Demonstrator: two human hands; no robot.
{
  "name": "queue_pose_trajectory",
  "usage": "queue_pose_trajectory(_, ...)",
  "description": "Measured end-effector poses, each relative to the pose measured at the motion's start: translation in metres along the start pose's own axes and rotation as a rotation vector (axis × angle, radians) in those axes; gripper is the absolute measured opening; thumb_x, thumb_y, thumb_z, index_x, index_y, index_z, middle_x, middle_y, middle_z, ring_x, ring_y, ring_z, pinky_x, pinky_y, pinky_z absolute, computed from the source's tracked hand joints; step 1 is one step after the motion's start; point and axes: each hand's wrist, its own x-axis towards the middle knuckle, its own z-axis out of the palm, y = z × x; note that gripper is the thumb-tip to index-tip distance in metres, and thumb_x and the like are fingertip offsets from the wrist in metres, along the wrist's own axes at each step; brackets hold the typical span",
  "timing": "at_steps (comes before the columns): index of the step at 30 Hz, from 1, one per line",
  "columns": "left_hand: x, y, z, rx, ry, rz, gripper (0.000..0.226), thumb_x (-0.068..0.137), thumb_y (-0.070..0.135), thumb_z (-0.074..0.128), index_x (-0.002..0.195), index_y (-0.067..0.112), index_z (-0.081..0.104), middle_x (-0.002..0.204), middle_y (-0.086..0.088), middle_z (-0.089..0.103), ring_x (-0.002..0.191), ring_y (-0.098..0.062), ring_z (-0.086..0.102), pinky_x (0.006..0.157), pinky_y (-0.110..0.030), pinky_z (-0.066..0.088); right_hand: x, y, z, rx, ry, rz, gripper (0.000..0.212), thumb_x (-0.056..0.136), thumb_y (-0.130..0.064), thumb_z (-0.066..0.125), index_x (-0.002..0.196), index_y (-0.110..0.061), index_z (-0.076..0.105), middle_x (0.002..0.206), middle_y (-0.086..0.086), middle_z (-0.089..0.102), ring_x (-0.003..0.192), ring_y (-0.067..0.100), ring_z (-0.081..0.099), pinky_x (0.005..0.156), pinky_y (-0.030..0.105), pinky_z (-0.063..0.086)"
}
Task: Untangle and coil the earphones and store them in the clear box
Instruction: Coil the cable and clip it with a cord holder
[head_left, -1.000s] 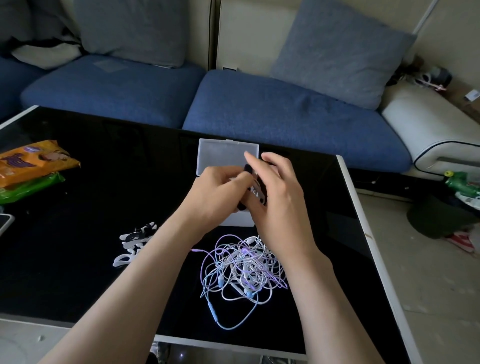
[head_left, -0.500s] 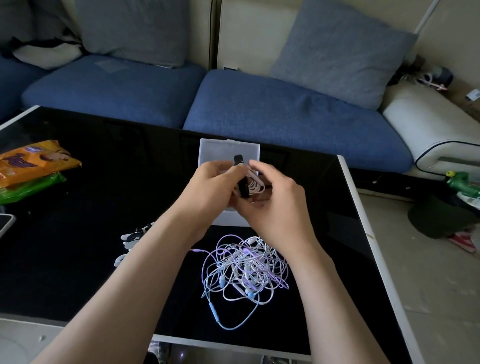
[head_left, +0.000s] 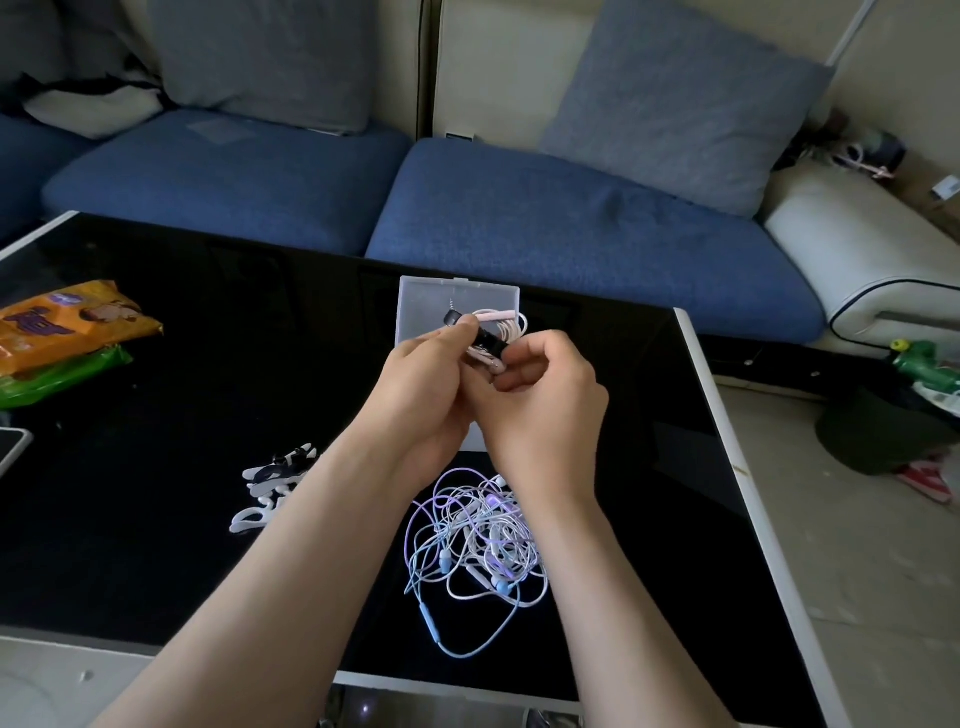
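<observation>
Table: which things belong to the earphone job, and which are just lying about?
Job: pink coiled earphones, black strap, left hand, right hand, clear box, tangled earphones.
Lying about: orange snack packet, green packet, grey cushion.

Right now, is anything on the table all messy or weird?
Yes: the tangled earphones at the front edge of the black table lie in a knotted heap of white, purple and blue cords. The left hand and right hand grip a pink earphone coil.
</observation>
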Motion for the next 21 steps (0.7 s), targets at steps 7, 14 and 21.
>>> queue_pose_trajectory(7, -0.002, 0.001, 0.001, 0.05, -0.05, 0.035, 0.042, 0.11, 0.026, 0.053, 0.136, -0.007, 0.06, 0.11, -0.027, 0.067, 0.098, -0.033, 0.069, 0.086, -0.041, 0.052, 0.002, -0.005, 0.002, 0.247, 0.041, 0.214, 0.04, 0.072, -0.027, 0.095, 0.098, -0.023, 0.066, 0.073, -0.007, 0.076, 0.066, 0.001, 0.073, 0.066, 0.024, 0.058)
queue_pose_trajectory(14, -0.002, 0.002, 0.0, 0.079, -0.064, 0.058, 0.04, 0.104, 0.029, 0.06, 0.131, 0.0, 0.064, 0.116, -0.031, 0.067, 0.102, -0.034, 0.065, 0.087, -0.045, 0.046, 0.004, -0.007, 0.008, 0.616, -0.118, 0.455, 0.065, 0.079, -0.011, 0.09, 0.13, -0.019, 0.05, 0.097, 0.005, 0.082, 0.085, 0.015, 0.077, 0.083, 0.037, 0.063)
queue_pose_trajectory(21, -0.003, 0.0, 0.001, 0.083, -0.057, 0.103, 0.019, 0.103, 0.02, 0.065, 0.118, 0.007, 0.061, 0.08, 0.0, 0.069, 0.071, -0.014, 0.067, 0.071, -0.03, 0.049, 0.009, 0.001, 0.009, 0.906, -0.333, 0.546, 0.067, 0.084, -0.001, 0.08, 0.146, -0.005, 0.053, 0.105, 0.021, 0.077, 0.091, 0.03, 0.067, 0.074, 0.034, 0.057)
